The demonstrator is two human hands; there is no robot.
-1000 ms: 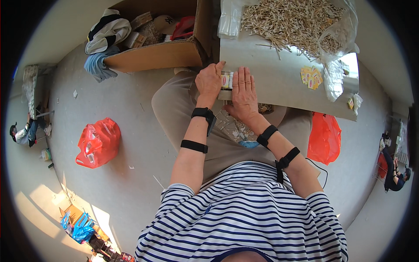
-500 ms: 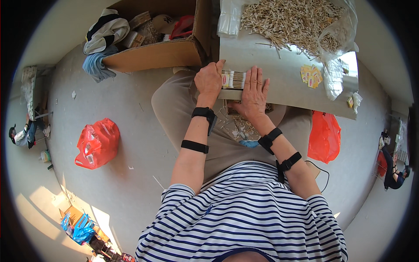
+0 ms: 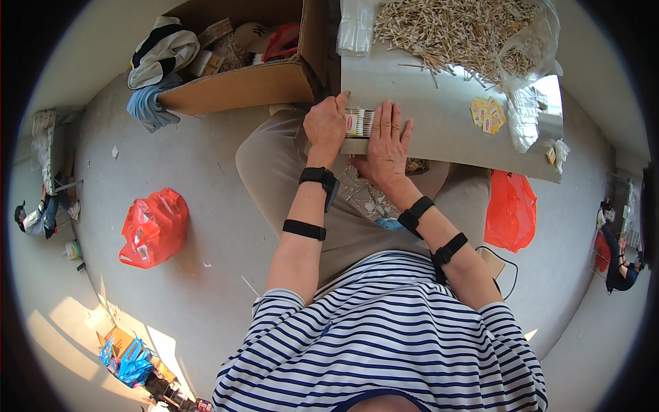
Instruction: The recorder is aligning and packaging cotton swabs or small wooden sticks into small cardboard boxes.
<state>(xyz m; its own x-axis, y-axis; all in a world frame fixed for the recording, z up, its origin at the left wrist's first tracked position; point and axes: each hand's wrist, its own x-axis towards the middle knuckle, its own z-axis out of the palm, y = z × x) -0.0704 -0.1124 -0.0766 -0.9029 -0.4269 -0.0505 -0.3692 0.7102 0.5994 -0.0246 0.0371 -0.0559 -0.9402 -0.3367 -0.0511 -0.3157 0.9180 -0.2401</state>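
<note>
At the table's near left corner lies a flat pack of cotton swabs (image 3: 367,122) in clear plastic, with a small yellow-and-red card at its left end. My left hand (image 3: 325,127) is closed on that left end, its thumb upward along the edge. My right hand (image 3: 388,151) lies flat over the right part of the pack, fingers stretched out together and thumb spread to the left. The palm hides the pack's right end. Farther back on the metal-topped table (image 3: 432,89) spreads a big heap of loose cotton swabs (image 3: 453,34).
Yellow cards (image 3: 487,115) and clear plastic bags (image 3: 524,120) lie to the right. More clear bags (image 3: 356,27) sit at the far left corner. An open cardboard box (image 3: 240,89) stands left of the table. Red bags (image 3: 154,228) rest on the floor; people sit farther off.
My right hand has slid slightly left over the pack, toward my left hand, covering more of the swabs. My left hand keeps its grip at the left end.
</note>
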